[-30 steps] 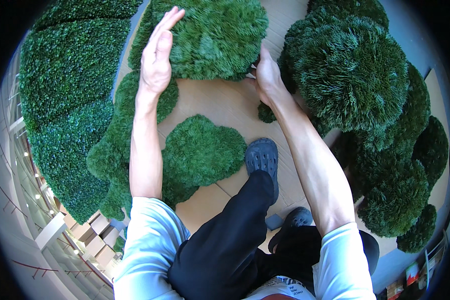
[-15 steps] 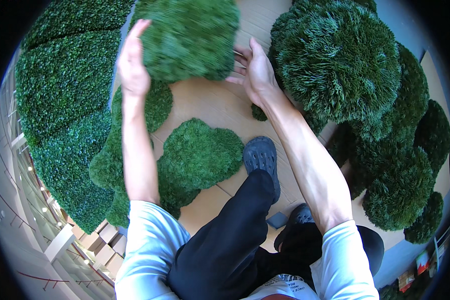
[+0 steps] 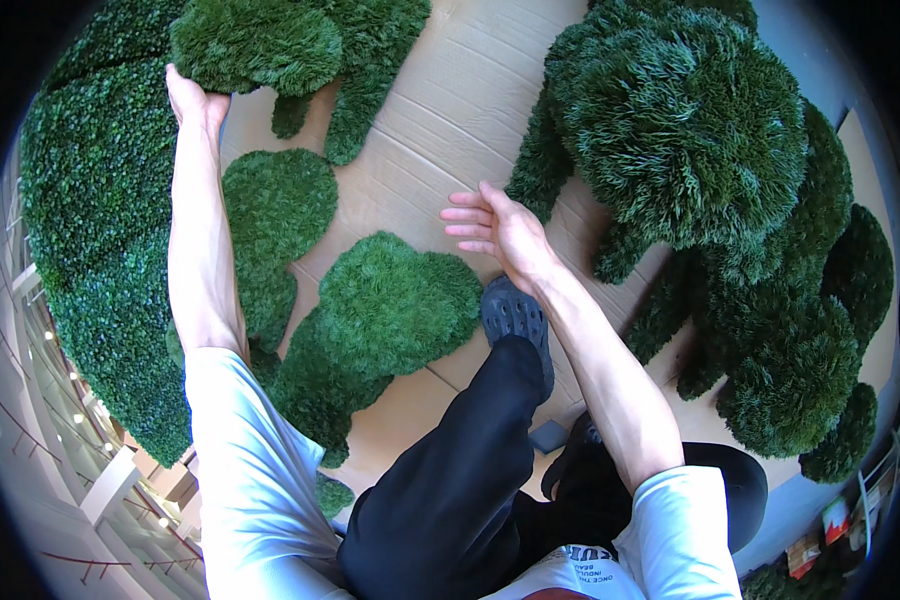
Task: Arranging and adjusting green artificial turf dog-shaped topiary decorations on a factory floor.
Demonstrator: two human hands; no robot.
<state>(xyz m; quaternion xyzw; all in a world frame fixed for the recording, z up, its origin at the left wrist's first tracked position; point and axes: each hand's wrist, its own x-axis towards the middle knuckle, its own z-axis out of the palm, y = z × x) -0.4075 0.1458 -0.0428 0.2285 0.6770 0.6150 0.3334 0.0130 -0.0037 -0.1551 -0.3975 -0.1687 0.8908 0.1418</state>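
A rounded mound of artificial grass (image 3: 260,45) is at the far left. My left hand (image 3: 198,102) is at its near edge, closed on it, with most of its fingers hidden by the blades and one digit showing at the side. My right hand (image 3: 500,228) is open and holds nothing, its fingers apart and pointing left above the cardboard (image 3: 440,130). Flat, lobed artificial grass pieces (image 3: 395,295) lie in front of me, overlapping to the left. My right hand is nearest the dark shoe (image 3: 516,312) and a large shaggy green mound (image 3: 685,125) on the right.
Leafy artificial hedge panels (image 3: 100,220) stand along the left. More dark green mounds (image 3: 795,375) are heaped at the right, beside grey floor. A small dark block (image 3: 552,436) lies near my feet. Cardboard boxes (image 3: 170,485) show at the lower left.
The grass mound has moved from between my hands to the far left, with my left hand at its edge. My right hand has come off it and drawn back toward me.
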